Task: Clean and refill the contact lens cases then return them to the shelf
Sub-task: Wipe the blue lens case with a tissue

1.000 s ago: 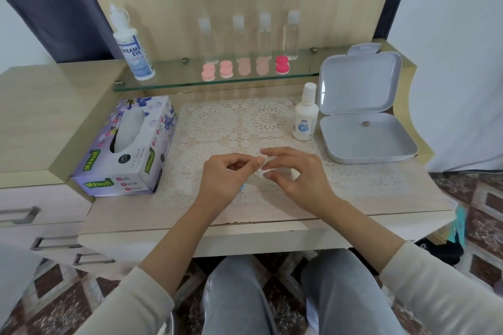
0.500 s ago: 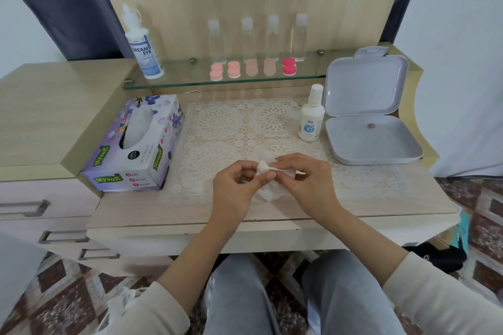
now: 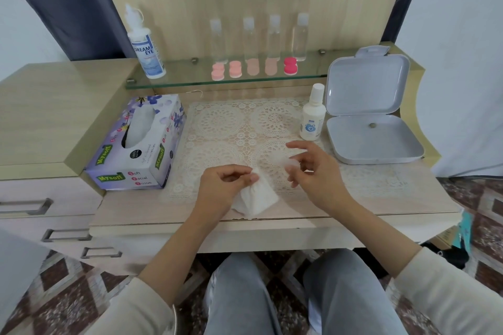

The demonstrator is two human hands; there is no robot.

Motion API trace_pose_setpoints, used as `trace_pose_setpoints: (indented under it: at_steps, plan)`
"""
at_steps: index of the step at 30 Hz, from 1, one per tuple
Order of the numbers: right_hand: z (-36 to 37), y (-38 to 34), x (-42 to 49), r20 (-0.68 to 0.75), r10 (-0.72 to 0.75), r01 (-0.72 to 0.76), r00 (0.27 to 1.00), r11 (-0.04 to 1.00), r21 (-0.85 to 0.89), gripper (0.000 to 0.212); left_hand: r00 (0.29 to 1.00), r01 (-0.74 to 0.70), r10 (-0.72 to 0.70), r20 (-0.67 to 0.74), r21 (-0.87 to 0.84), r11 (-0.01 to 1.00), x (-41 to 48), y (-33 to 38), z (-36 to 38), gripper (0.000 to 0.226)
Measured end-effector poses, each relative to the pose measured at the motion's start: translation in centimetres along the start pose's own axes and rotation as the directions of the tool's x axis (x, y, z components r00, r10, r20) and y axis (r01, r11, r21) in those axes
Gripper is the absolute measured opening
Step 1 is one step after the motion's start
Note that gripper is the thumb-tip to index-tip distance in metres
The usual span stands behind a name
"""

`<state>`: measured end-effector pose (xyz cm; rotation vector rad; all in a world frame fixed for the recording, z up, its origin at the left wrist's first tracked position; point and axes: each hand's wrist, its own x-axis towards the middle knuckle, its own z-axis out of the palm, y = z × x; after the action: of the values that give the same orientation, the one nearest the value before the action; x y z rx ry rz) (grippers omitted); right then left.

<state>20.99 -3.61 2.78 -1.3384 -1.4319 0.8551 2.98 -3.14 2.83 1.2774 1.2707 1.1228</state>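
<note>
Contact lens cases [image 3: 254,69], five pink pairs of caps (the rightmost a deeper pink), sit in a row on the glass shelf [image 3: 190,81] just behind the far edge of the lace mat [image 3: 231,122]. Your left hand [image 3: 220,187] is over the mat's near edge, with thumb and forefinger pinching a folded white tissue [image 3: 257,198] that hangs down to that edge. Your right hand [image 3: 318,174] hovers over the mat's right half with its fingers loosely spread. A small pale thing [image 3: 289,162] shows at its fingertips, too blurred to tell whether you hold it. A small white bottle [image 3: 312,117] stands upright on the mat's far right corner. An open grey box [image 3: 373,130] lies right of the mat, and a tissue box [image 3: 138,144] lies just left of it.
</note>
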Motion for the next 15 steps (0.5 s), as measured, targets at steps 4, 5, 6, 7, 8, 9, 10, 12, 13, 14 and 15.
trace_pose_setpoints:
  at_steps: [4,5,6,7,8,9,10,12,13,14,15]
  plan:
    - [-0.1,0.2,0.0,0.024,0.064,-0.063,0.998,0.998,-0.024,0.013,0.998,-0.029,0.027,0.051,0.051,0.998,0.3,0.3,0.0,0.018]
    - [-0.1,0.1,-0.1,0.041,0.073,-0.074,0.996,0.997,0.006,0.008,0.997,-0.059,0.055,0.055,0.074,0.995,0.4,0.4,0.2,0.020]
    - [0.1,0.1,-0.2,0.053,0.076,-0.078,0.996,0.996,0.033,0.006,0.995,-0.091,0.085,0.058,0.100,0.991,0.4,0.4,0.4,0.022]
    - [0.2,0.1,-0.3,0.056,0.075,-0.078,0.996,0.996,0.053,0.006,0.993,-0.114,0.107,0.057,0.116,0.987,0.5,0.4,0.6,0.023]
    - [0.4,0.1,-0.4,0.056,0.069,-0.072,0.996,0.995,0.068,0.007,0.992,-0.122,0.116,0.055,0.117,0.986,0.5,0.4,0.8,0.023]
    - [0.5,0.1,-0.5,0.055,0.062,-0.066,0.997,0.995,0.077,0.008,0.992,-0.116,0.111,0.054,0.104,0.988,0.5,0.4,1.0,0.022]
    - [0.7,0.1,-0.5,0.054,0.056,-0.061,0.997,0.994,0.086,0.009,0.994,-0.098,0.093,0.058,0.090,0.991,0.5,0.5,1.2,0.021]
    - [0.9,0.0,-0.6,0.051,0.049,-0.054,0.997,0.993,0.108,0.008,0.994,-0.067,0.058,0.089,0.101,0.993,0.5,0.4,1.3,0.024]
    - [0.9,-0.1,-0.7,0.049,0.045,-0.050,0.998,0.992,0.120,0.007,0.992,-0.064,0.049,0.114,0.127,0.990,0.6,0.3,1.3,0.023]
    - [0.9,-0.1,-0.7,0.048,0.040,-0.046,0.998,0.991,0.129,0.007,0.990,-0.069,0.049,0.134,0.150,0.986,0.5,0.4,1.4,0.019]
    - [0.9,-0.2,-0.7,0.047,0.038,-0.044,0.998,0.990,0.135,0.008,0.989,-0.077,0.055,0.140,0.162,0.984,0.4,0.5,1.4,0.016]
